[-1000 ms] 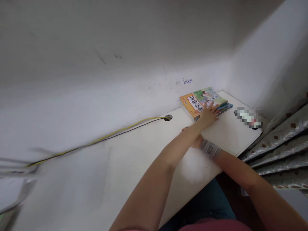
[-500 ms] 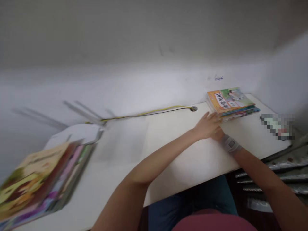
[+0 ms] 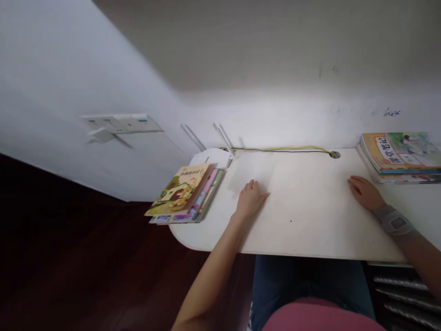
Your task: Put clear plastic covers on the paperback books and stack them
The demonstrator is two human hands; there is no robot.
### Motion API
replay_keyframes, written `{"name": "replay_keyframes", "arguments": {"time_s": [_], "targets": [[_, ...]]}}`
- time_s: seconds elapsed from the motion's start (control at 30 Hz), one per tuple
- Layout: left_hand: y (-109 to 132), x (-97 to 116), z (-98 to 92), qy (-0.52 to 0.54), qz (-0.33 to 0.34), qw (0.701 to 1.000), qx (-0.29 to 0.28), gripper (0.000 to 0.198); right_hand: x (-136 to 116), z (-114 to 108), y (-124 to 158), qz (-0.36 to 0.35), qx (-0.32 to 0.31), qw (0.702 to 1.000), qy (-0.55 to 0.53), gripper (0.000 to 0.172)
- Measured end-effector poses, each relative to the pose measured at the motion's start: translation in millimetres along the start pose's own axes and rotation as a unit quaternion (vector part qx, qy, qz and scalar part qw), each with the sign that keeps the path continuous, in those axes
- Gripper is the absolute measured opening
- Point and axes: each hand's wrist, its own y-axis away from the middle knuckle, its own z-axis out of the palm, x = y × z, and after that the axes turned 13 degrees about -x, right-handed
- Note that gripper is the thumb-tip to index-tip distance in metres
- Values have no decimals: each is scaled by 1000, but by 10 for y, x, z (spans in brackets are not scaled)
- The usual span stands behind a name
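Note:
My left hand [image 3: 249,198] is over the left half of the white desk [image 3: 303,202], its thumb apart from the fingers and nothing in it. To its left lies a stack of picture books [image 3: 179,191], the top one showing a house. My right hand [image 3: 367,193], with a grey wristwatch [image 3: 396,221] on the wrist, is open and holds nothing. Just beyond its fingers is another stack of books [image 3: 399,154], orange cover on top, against the wall. Whether either palm presses on the desk is hard to tell.
A white router [image 3: 213,158] with upright antennas stands behind the left stack. A yellow cable [image 3: 296,148] runs along the wall to a desk hole [image 3: 335,155]. On the left wall is a socket panel [image 3: 124,123] with a plug. The rounded desk edge [image 3: 186,246] drops to dark floor.
My view has swung left. Both hands have come away from the orange-topped books and moved apart, the left one towards the picture books. Both book stacks stay on the desk.

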Motion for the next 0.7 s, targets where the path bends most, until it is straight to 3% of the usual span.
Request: {"name": "replay_keyframes", "arguments": {"time_s": [0.1, 0.3, 0.5, 0.6, 0.7], "targets": [[15, 9, -17, 19, 3, 1000, 9, 48, 6, 6, 0, -4, 0, 1000, 5, 38], [13, 75, -90, 57, -9, 998, 1, 53, -25, 3, -6, -7, 10, 1000, 10, 38], [64, -5, -363, 67, -73, 995, 14, 31, -71, -85, -30, -9, 8, 999, 32, 40], [125, 173, -514, 101, -80, 991, 40, 31, -419, -158, -20, 7, 11, 999, 40, 41], [229, 628, -613, 278, 49, 958, 46, 30, -1134, -194, 2, -35, 27, 998, -35, 56]]}}
